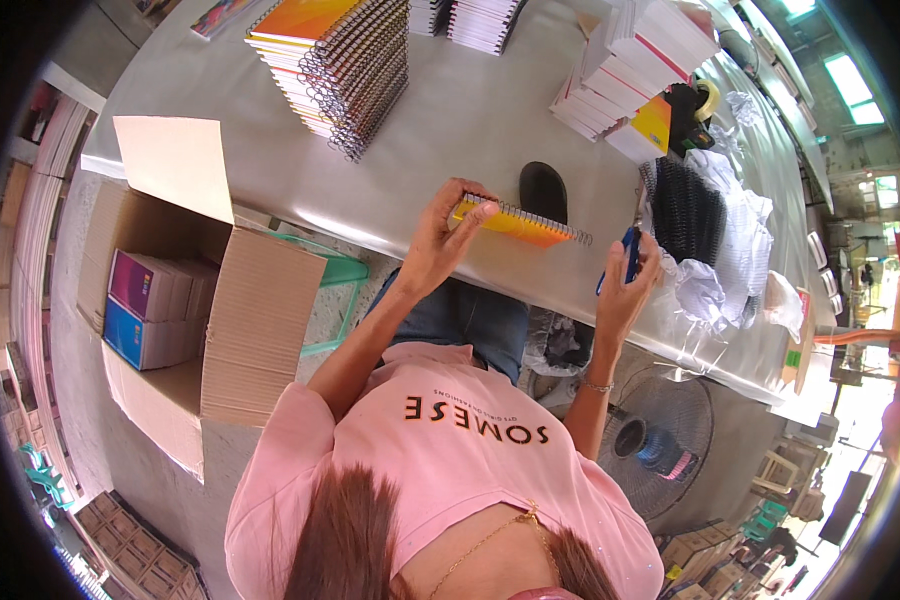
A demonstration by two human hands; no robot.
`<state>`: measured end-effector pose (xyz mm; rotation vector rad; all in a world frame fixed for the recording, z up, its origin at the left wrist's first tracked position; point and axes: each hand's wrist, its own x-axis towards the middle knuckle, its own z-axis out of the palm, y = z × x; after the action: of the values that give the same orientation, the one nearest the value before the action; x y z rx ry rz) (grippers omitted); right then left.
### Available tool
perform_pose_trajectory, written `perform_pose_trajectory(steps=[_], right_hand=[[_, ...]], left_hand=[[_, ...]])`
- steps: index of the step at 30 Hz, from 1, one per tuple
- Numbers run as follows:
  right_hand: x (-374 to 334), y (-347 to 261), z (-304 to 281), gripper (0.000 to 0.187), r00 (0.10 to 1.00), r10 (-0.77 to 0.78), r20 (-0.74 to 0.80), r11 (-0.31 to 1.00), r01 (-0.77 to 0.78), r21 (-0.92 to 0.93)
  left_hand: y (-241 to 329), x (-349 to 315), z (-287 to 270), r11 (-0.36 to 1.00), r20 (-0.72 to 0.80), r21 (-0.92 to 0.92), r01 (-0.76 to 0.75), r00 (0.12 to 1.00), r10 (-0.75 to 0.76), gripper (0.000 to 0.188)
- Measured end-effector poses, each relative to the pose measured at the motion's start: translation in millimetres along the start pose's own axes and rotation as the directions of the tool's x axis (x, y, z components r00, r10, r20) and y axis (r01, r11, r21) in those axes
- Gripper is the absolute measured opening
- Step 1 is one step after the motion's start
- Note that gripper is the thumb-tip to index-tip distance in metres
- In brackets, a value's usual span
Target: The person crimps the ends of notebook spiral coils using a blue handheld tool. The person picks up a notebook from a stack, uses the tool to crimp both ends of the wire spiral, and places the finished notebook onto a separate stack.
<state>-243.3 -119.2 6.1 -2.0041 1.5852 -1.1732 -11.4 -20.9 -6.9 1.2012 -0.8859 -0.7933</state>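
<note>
We observe the left hand [448,238] pinching the left end of a yellow-orange spiral notebook [526,226] between thumb and fingers, at the near edge of the tabletop [470,125]. We cannot tell whether the notebook touches the surface. We note the right hand [632,280] curled around a blue-handled tool [631,246], near the notebook's right end but apart from it. We record a dark oval object [543,190] just beyond the notebook, stacked spiral notebooks [355,80] farther left, and black coils [688,212] at right.

Left hand [444,236] gripping orange spiral notebook [530,228], right hand [631,278] holding blue tool [632,244], notebook stack [342,75] on grey table [480,110]
</note>
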Motion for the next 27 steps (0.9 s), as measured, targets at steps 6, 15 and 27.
perform_pose_trajectory(steps=[6, 15, 27], right_hand=[[-23.0, -73.2, -7.0, 0.050, 0.991, -0.130, 0.027, 0.974, 0.122, 0.191], [-59.6, -102.3, 24.7, 0.056, 0.896, -0.354, 0.267, 0.909, 0.263, 0.324], [-66.0, -100.7, 37.1, 0.056, 0.875, -0.394, 0.281, 0.894, 0.294, 0.337]], left_hand=[[8.7, 1.5, -6.1, 0.993, 0.056, -0.112, 0.043, 0.998, -0.037, 0.028], [11.1, 2.3, -12.3, 0.999, 0.104, -0.027, 0.017, 0.994, -0.014, 0.021], [17.1, -0.7, -13.5, 0.990, 0.068, 0.129, -0.054, 0.997, 0.046, 0.031]])
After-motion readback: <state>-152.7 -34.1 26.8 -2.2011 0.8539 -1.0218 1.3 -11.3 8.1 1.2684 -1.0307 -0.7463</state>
